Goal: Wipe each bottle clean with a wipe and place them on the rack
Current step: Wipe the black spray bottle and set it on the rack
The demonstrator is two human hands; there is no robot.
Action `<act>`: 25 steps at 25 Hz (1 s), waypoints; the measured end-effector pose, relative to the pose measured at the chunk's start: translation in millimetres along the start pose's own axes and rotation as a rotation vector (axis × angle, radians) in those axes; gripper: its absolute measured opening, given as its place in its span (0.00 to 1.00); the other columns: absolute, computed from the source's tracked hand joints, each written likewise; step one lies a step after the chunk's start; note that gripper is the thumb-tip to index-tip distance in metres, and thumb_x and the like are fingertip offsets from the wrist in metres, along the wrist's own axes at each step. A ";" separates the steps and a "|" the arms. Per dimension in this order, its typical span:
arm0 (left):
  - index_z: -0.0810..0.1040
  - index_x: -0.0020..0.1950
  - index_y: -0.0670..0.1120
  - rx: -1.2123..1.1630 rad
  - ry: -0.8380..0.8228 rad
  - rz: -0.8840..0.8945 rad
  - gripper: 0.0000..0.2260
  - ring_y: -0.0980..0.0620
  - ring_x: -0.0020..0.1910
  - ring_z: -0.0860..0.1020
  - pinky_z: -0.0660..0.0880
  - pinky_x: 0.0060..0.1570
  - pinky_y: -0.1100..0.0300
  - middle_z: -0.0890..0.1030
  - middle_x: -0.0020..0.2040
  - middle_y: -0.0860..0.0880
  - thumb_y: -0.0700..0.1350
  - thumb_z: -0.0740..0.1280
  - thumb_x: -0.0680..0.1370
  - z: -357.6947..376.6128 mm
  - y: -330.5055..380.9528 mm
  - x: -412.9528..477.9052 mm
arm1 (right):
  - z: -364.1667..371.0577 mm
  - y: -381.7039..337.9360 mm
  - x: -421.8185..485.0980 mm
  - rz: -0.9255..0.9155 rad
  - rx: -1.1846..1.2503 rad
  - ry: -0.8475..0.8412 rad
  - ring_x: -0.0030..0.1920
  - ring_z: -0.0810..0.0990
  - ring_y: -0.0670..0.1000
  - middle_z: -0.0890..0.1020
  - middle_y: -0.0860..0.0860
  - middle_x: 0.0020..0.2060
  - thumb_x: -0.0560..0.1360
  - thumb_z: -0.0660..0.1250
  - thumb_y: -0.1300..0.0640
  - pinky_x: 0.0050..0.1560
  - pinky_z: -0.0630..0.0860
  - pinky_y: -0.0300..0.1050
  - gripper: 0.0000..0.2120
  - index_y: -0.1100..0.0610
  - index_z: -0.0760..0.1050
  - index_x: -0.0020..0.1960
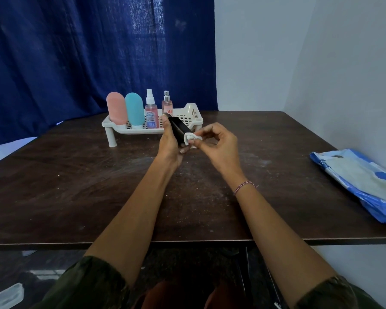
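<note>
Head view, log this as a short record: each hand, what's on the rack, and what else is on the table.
left hand: grips black bottle, tilted, above the table
right hand: pinches white wipe at the bottle's near end
rack: pink bottle, teal bottle, white-capped spray bottle, silver-capped spray bottle, all standing
table: blue wipes pack near the right edge

Five bottles (116, 110) (134, 109) (151, 114) (167, 103) (177, 130), one rack (195, 112), one wipe (193, 138), one wipe pack (361, 181), one table (76, 186) and two hands (168, 146) (221, 143).
</note>
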State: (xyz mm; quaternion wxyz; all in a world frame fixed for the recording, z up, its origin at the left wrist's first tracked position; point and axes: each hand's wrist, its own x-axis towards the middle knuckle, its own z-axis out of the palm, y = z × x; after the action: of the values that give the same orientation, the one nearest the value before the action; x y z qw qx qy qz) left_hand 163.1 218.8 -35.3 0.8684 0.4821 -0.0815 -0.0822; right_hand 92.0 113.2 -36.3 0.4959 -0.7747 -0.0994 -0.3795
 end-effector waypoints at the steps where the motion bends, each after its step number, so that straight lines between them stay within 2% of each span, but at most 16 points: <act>1: 0.72 0.54 0.40 0.020 -0.005 0.001 0.26 0.56 0.22 0.74 0.67 0.18 0.68 0.81 0.33 0.47 0.62 0.50 0.79 -0.1 0.5 -0.2 | 1.1 -0.1 -1.0 0.000 -0.019 -0.043 0.43 0.77 0.41 0.79 0.47 0.42 0.65 0.76 0.62 0.46 0.76 0.32 0.09 0.57 0.79 0.44; 2: 0.72 0.58 0.40 0.030 0.000 0.000 0.27 0.54 0.30 0.80 0.74 0.24 0.65 0.83 0.42 0.44 0.63 0.51 0.79 -0.3 0.8 -0.2 | 2.3 0.1 -2.1 -0.002 -0.040 -0.106 0.42 0.77 0.41 0.79 0.46 0.42 0.65 0.76 0.63 0.46 0.76 0.32 0.09 0.57 0.79 0.44; 3: 0.71 0.63 0.41 0.034 0.020 0.004 0.28 0.50 0.41 0.83 0.79 0.34 0.59 0.82 0.51 0.43 0.63 0.53 0.78 -0.8 0.9 0.6 | 3.4 1.1 -3.0 -0.006 -0.060 -0.163 0.42 0.77 0.41 0.79 0.45 0.42 0.65 0.76 0.63 0.46 0.76 0.32 0.09 0.56 0.80 0.44; 4: 0.69 0.67 0.41 0.048 0.050 0.013 0.29 0.48 0.50 0.81 0.80 0.45 0.54 0.80 0.58 0.42 0.63 0.54 0.78 -1.2 0.8 1.0 | 4.1 2.5 -3.3 -0.008 -0.075 -0.195 0.40 0.77 0.41 0.79 0.45 0.41 0.65 0.76 0.63 0.44 0.76 0.32 0.09 0.56 0.80 0.44; 5: 0.68 0.69 0.42 0.080 0.080 0.030 0.29 0.47 0.55 0.79 0.78 0.52 0.53 0.77 0.62 0.42 0.63 0.54 0.78 -1.6 0.4 1.0 | 4.0 4.0 -3.1 -0.003 -0.087 -0.204 0.40 0.78 0.41 0.79 0.45 0.41 0.66 0.75 0.63 0.42 0.76 0.31 0.09 0.55 0.80 0.44; 6: 0.67 0.69 0.42 0.124 0.106 0.057 0.29 0.49 0.57 0.78 0.77 0.55 0.54 0.76 0.63 0.43 0.63 0.54 0.78 -2.0 0.4 0.6 | 3.8 5.3 -2.6 0.010 -0.097 -0.203 0.39 0.78 0.42 0.80 0.45 0.41 0.67 0.75 0.62 0.41 0.76 0.31 0.08 0.54 0.79 0.44; 8: 0.68 0.69 0.42 0.181 0.152 0.112 0.28 0.51 0.54 0.77 0.77 0.51 0.57 0.75 0.64 0.43 0.62 0.53 0.79 -3.1 1.2 -0.1 | 3.1 8.1 -1.6 0.048 -0.121 -0.210 0.40 0.78 0.41 0.80 0.44 0.41 0.70 0.73 0.59 0.40 0.74 0.30 0.07 0.54 0.79 0.47; 9: 0.69 0.67 0.40 0.189 0.175 0.132 0.28 0.47 0.56 0.78 0.77 0.52 0.53 0.76 0.64 0.40 0.61 0.53 0.79 -3.7 1.6 0.1 | 2.9 9.8 -1.2 0.071 -0.138 -0.218 0.41 0.77 0.40 0.80 0.44 0.41 0.71 0.72 0.58 0.40 0.74 0.29 0.07 0.53 0.79 0.48; 11: 0.70 0.65 0.37 0.211 0.228 0.164 0.28 0.35 0.62 0.73 0.72 0.59 0.42 0.74 0.63 0.34 0.60 0.54 0.80 -5.1 2.2 0.4 | 3.4 13.4 -1.0 0.103 -0.184 -0.237 0.44 0.76 0.40 0.81 0.44 0.44 0.74 0.68 0.58 0.42 0.73 0.31 0.06 0.51 0.79 0.51; 13: 0.71 0.63 0.36 0.243 0.252 0.199 0.26 0.31 0.64 0.70 0.68 0.61 0.38 0.73 0.62 0.31 0.58 0.55 0.80 -6.0 3.5 -1.8 | 3.9 15.6 -1.7 0.093 -0.230 -0.256 0.46 0.74 0.40 0.80 0.44 0.45 0.75 0.66 0.58 0.43 0.69 0.32 0.07 0.50 0.79 0.51; 15: 0.73 0.61 0.37 0.267 0.244 0.253 0.24 0.30 0.62 0.70 0.68 0.60 0.37 0.75 0.60 0.30 0.57 0.58 0.80 -6.7 3.5 -4.4 | 3.4 16.3 -1.9 0.043 -0.263 -0.291 0.47 0.71 0.40 0.79 0.43 0.45 0.72 0.69 0.56 0.43 0.67 0.33 0.07 0.51 0.79 0.50; 17: 0.74 0.61 0.38 0.304 0.235 0.308 0.22 0.32 0.61 0.73 0.70 0.60 0.38 0.77 0.58 0.33 0.56 0.59 0.79 -7.3 2.9 -6.1 | 2.0 15.6 -0.9 0.000 -0.327 -0.329 0.48 0.70 0.43 0.78 0.44 0.46 0.67 0.74 0.53 0.43 0.66 0.33 0.12 0.51 0.78 0.50; 20: 0.77 0.58 0.41 0.363 0.213 0.368 0.19 0.46 0.54 0.78 0.74 0.55 0.49 0.81 0.54 0.40 0.55 0.62 0.78 -6.6 1.0 -7.4 | 2.2 14.3 -0.9 0.024 -0.370 -0.354 0.48 0.70 0.44 0.75 0.45 0.45 0.62 0.77 0.47 0.44 0.68 0.35 0.19 0.50 0.77 0.50; 22: 0.78 0.55 0.45 0.377 0.182 0.387 0.15 0.52 0.50 0.78 0.74 0.50 0.58 0.82 0.49 0.46 0.55 0.63 0.77 -5.9 -0.2 -7.6 | 2.8 13.3 -1.1 0.015 -0.327 -0.291 0.47 0.70 0.44 0.75 0.45 0.44 0.63 0.76 0.45 0.44 0.68 0.33 0.19 0.50 0.77 0.50; 24: 0.79 0.55 0.46 0.388 0.161 0.403 0.14 0.59 0.48 0.79 0.75 0.49 0.68 0.82 0.48 0.51 0.54 0.65 0.77 -5.2 -1.1 -8.5 | 3.5 11.9 -0.9 -0.021 -0.262 -0.175 0.46 0.71 0.42 0.73 0.45 0.43 0.65 0.76 0.49 0.44 0.68 0.30 0.16 0.53 0.77 0.50; 25: 0.79 0.55 0.46 0.404 0.146 0.413 0.13 0.60 0.48 0.79 0.75 0.48 0.68 0.82 0.49 0.50 0.53 0.65 0.77 -4.7 -1.7 -8.3 | 4.5 11.4 -0.6 -0.038 -0.233 -0.124 0.45 0.71 0.41 0.73 0.45 0.44 0.66 0.76 0.52 0.45 0.69 0.29 0.16 0.55 0.77 0.50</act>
State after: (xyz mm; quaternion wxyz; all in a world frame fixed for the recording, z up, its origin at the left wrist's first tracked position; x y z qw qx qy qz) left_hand 156.0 223.6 -39.7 0.7567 0.6231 -0.1298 0.1492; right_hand 99.9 111.6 -45.6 0.3880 -0.8469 -0.0998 -0.3495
